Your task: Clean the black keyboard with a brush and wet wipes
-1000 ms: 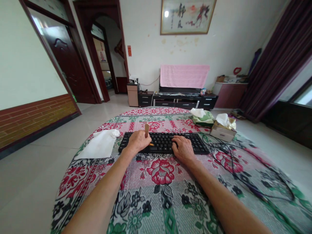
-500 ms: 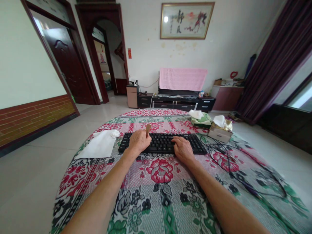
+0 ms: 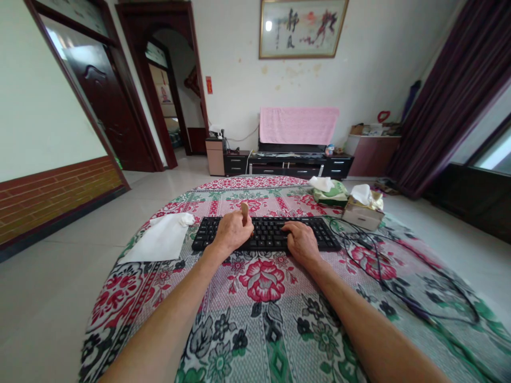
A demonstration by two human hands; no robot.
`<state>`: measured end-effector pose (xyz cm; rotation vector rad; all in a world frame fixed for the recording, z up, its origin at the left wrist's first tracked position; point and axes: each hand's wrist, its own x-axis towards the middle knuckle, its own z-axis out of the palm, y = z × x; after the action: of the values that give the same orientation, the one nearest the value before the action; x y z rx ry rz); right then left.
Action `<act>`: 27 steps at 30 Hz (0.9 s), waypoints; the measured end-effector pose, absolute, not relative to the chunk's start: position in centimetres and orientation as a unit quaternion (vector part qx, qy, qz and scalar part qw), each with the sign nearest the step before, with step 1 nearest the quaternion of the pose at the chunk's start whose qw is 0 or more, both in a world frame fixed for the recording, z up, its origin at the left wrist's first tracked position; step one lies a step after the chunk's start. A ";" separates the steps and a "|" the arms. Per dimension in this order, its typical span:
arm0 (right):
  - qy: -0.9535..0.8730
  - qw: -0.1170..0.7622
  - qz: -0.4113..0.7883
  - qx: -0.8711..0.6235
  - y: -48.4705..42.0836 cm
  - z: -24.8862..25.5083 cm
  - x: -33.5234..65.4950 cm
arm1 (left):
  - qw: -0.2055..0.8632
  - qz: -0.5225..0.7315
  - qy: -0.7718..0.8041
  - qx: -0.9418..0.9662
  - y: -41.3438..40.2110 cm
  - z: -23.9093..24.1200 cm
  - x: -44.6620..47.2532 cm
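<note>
A black keyboard (image 3: 269, 234) lies lengthwise before me on the flowered tablecloth (image 3: 263, 279). Over its left half is my left hand (image 3: 232, 230), closed round a tool with a brown wooden handle (image 3: 245, 211). The handle's tip pokes up above the fist; its lower end is hidden, so I cannot tell the tool's kind. My right hand (image 3: 302, 240) rests on the right part of the keys, fingers laid out to the left, holding nothing. A white sheet (image 3: 159, 239), with a crumpled piece of tissue (image 3: 186, 219) at its upper corner, lies left of the keyboard.
A green tissue box (image 3: 330, 194) and a beige tissue box (image 3: 362, 213) stand behind the keyboard's right end. A black cable (image 3: 377, 260) loops across the table's right side. Beyond the table is a low TV cabinet (image 3: 275, 170) with a pink towel (image 3: 298, 125) above it.
My left hand has shifted slightly to the right along the keyboard, with the handle still in it. My right hand stays at the same keys. The camera view has moved a little.
</note>
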<state>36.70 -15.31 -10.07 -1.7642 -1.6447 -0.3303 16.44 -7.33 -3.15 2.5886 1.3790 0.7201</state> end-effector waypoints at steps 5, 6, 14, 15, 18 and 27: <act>-0.630 0.352 -0.131 -0.680 -15.3 -10.0 36.8 | 0.084 0.191 0.449 0.869 -7.4 -3.1 16.6; -0.631 0.352 -0.132 -0.679 -15.3 -10.0 36.8 | 0.071 0.181 0.462 0.866 -7.1 -3.0 16.3; -0.635 0.343 -0.136 -0.679 -15.1 -10.0 36.6 | 0.078 0.217 0.529 0.817 -5.4 -1.9 14.5; -0.634 0.343 -0.137 -0.680 -15.1 -10.0 36.5 | 0.088 0.217 0.522 0.820 -5.4 -2.0 14.6; -0.634 0.344 -0.140 -0.678 -15.1 -10.1 36.5 | 0.094 0.202 0.513 0.829 -5.4 -2.4 14.7; -0.636 0.337 -0.137 -0.681 -14.9 -10.2 36.7 | 0.038 0.219 0.580 0.783 -3.7 -1.4 12.4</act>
<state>36.72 -14.90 -10.23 -1.7748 -1.6584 -0.3560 12.37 -3.70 -1.43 2.4035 1.7810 0.6722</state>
